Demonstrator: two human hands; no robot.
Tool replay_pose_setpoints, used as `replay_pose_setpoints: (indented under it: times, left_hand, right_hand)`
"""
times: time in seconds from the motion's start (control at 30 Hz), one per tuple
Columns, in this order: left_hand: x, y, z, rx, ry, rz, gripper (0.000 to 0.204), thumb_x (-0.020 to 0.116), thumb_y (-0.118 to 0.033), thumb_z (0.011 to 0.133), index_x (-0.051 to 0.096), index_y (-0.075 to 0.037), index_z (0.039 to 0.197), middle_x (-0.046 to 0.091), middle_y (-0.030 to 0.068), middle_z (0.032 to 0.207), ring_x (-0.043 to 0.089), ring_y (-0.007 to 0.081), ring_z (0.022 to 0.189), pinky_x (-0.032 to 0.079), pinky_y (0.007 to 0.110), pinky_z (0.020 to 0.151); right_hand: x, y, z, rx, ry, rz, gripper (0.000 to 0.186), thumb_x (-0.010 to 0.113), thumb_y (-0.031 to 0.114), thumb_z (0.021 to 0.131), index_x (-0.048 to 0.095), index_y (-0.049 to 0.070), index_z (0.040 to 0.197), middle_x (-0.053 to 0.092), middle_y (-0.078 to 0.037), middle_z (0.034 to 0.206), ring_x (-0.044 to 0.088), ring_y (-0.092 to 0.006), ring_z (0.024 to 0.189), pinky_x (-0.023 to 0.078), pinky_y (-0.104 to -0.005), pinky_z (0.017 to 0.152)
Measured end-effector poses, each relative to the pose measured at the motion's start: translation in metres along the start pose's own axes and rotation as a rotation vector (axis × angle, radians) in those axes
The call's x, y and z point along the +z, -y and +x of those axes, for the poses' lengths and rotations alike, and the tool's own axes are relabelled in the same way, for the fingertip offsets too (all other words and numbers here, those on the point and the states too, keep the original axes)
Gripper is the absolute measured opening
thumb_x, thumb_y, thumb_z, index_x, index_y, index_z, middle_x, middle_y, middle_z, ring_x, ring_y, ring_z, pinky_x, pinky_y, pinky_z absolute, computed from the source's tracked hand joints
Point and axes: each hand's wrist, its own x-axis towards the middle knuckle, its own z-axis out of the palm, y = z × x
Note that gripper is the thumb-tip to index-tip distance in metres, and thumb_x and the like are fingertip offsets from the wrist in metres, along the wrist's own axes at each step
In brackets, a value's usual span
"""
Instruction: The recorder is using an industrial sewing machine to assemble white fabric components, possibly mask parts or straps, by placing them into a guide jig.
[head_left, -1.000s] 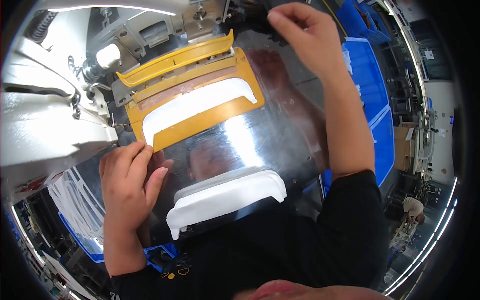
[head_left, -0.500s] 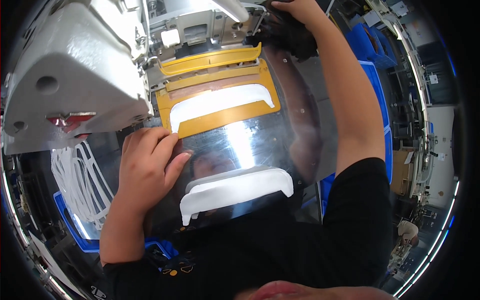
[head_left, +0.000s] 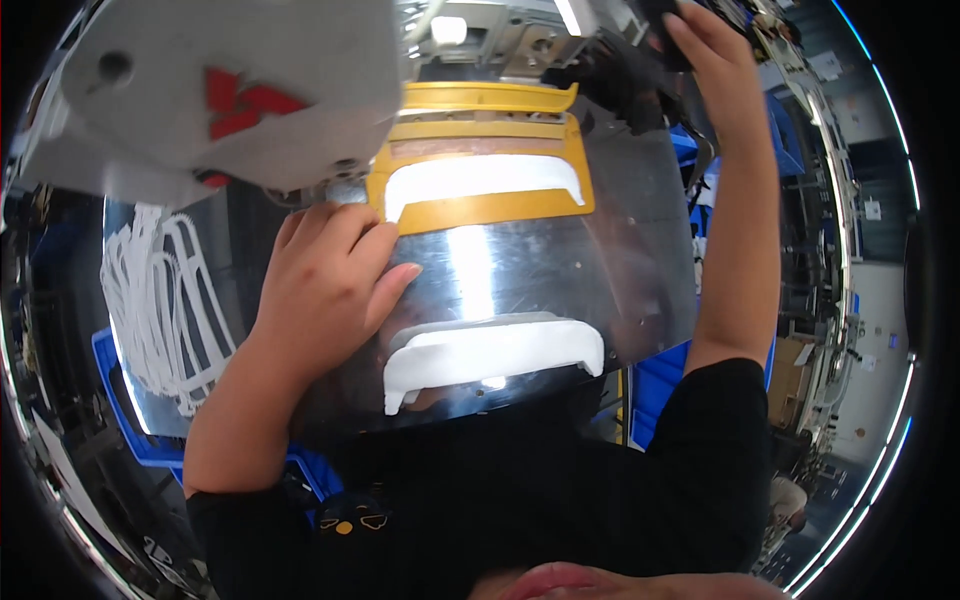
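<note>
My left hand (head_left: 335,275) rests at the left corner of a flat yellow plate (head_left: 480,212), fingers bent, thumb held apart, gripping nothing I can see. Its fingertips are beside the left end of a curved white piece (head_left: 480,178) that lies on the plate. A yellow hinged-looking bar (head_left: 490,97) runs along the plate's far side. At the upper right, my right hand (head_left: 715,60) has its fingers curled over a dark thing (head_left: 665,32) whose kind I cannot make out. Closer to me, a small stack of similar white curved pieces (head_left: 495,352) sits on the shiny metal table (head_left: 540,270).
A grey machine head (head_left: 215,100) with a red emblem overhangs the upper left. Below it lies a bundle of thin white strip frames (head_left: 165,300). A dark, crumpled-looking mass (head_left: 620,85) is beyond the plate. Blue bins (head_left: 655,395) stand past the table edge, and a cardboard box (head_left: 790,375) farther right.
My right hand has shifted to the right, away from the dark mass, with a dark thing at its fingers. My left hand stays by the plate corner. The whole view has turned slightly.
</note>
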Motion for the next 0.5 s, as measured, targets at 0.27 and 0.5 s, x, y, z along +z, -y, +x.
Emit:
replay_pose_setpoints:
  times: [0.27, 0.5]
  left_hand:
    - [0.003, 0.003, -0.005, -0.075, -0.014, 0.061, 0.023, 0.081, -0.024, 0.091, 0.076, -0.005, 0.104, 0.071, 0.0105, 0.101, 0.066, 0.0300, 0.099, 0.052, 0.044, 0.092]
    - [0.004, 0.004, -0.002, -0.088, -0.033, 0.057, 0.023, 0.080, -0.024, 0.091, 0.075, -0.005, 0.102, 0.071, 0.0101, 0.101, 0.066, 0.0303, 0.098, 0.052, 0.044, 0.091]
  right_hand:
    - [0.099, 0.079, -0.061, -0.040, 0.683, -0.029, 0.020, 0.070, 0.007, 0.103, 0.074, -0.004, 0.119, 0.076, -0.009, 0.102, 0.070, -0.0157, 0.095, 0.055, -0.0308, 0.086]
    - [0.173, 0.056, -0.050, 0.138, 0.611, -0.313, 0.027, 0.078, 0.025, 0.098, 0.077, -0.002, 0.103, 0.076, -0.018, 0.087, 0.073, -0.0310, 0.080, 0.056, -0.0417, 0.076]
